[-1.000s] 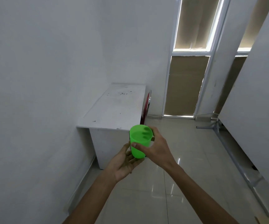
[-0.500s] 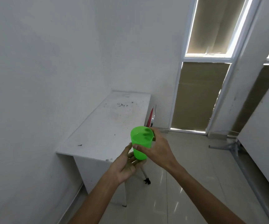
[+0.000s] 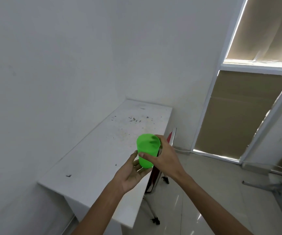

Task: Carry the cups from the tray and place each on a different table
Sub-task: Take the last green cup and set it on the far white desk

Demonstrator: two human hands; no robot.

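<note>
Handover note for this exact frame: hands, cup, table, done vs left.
Right hand: gripping the green cup by its side, thumb in front, cup upright and empty as far as visible.
Left hand: open, palm up, cupped under the cup's base.
Cup: held in the air over the near right part of the white table, not set down.
Table: against the wall, top bare apart from dark specks.
Done: cup carried to this table.
Left: lower it onto the top and release. Tray and other cups are out of view.
</note>
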